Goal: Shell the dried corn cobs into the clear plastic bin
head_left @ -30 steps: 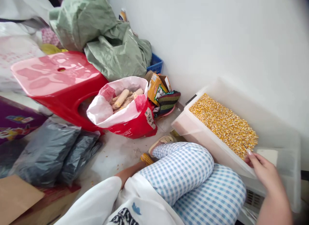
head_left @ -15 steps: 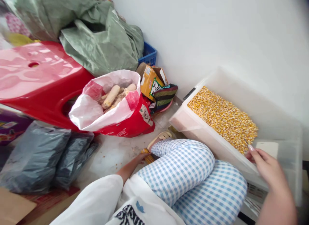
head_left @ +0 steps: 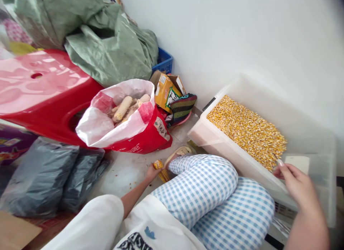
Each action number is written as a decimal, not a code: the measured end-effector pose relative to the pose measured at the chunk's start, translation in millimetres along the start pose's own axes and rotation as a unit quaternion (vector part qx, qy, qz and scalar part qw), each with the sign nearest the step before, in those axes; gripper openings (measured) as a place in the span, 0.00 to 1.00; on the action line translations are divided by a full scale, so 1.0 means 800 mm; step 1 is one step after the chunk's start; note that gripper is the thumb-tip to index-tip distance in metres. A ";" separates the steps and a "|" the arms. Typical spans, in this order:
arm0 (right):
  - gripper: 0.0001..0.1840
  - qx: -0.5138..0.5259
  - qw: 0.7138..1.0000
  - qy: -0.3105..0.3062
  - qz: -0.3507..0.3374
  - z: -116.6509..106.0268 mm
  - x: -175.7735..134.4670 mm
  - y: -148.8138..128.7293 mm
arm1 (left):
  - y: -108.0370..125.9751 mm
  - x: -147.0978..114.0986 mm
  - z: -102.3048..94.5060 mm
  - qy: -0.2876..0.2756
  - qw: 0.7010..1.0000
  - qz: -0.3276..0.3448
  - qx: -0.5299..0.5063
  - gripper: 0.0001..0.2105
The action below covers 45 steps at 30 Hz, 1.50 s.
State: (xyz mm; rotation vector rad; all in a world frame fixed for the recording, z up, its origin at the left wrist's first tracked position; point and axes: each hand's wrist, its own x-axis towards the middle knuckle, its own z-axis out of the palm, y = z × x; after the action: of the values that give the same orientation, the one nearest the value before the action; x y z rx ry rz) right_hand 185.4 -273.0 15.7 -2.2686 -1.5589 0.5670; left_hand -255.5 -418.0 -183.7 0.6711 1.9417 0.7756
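In the lower middle of the frame, the left hand [head_left: 151, 173] closes its fingers around a yellow corn cob [head_left: 157, 164], low over the floor [head_left: 118, 174] and just beside the pale shoe [head_left: 178, 152]. The fingers cross the yellow part, so I cannot tell if there is one cob or two.

At the lower right, the right hand [head_left: 298, 183] is at the near rim of the translucent bin [head_left: 200, 134], with thumb and fingers drawn together; whether they pinch something, I cannot tell. The yellow kernels [head_left: 247, 131] make a heap in the upper left part of this bin, and a pale flat piece [head_left: 297, 163] shows close to the right hand.

In the centre left stands a red bag [head_left: 139, 144], its white inside turned outward, with bare cobs [head_left: 123, 108] in it. The red stool [head_left: 40, 85] is at the left, and the checked trousers [head_left: 204, 182] lie between the two hands.
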 end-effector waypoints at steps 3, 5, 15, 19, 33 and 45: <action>0.19 0.057 0.998 0.010 -0.011 0.003 0.002 0.005 | -0.011 0.017 -0.015 0.025 0.998 0.053 0.019 0.17; 0.18 0.107 0.994 0.026 -0.019 0.004 0.003 0.006 | 0.012 0.012 -0.040 0.035 0.993 0.112 0.011 0.20; 0.24 0.286 0.947 0.112 -0.092 0.010 -0.017 -0.028 | 0.305 -0.073 -0.118 0.041 0.915 0.246 -0.319 0.24; 0.25 0.422 0.894 0.022 -0.146 0.021 -0.046 -0.092 | 0.385 -0.070 -0.071 -0.105 0.888 0.238 -0.378 0.19; 0.19 0.680 0.722 -0.071 -0.104 0.006 -0.045 -0.139 | 0.461 -0.061 0.104 -0.294 0.870 0.169 -0.359 0.16; 0.17 0.699 0.714 0.038 -0.024 -0.004 0.010 -0.101 | 0.505 -0.054 0.157 -0.330 0.883 0.256 -0.214 0.17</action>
State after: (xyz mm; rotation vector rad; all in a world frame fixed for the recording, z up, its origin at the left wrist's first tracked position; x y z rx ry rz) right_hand 124.4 -237.4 56.1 -0.9968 -0.5901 1.0927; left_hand -67.8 -153.7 91.7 1.0224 0.9305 1.0790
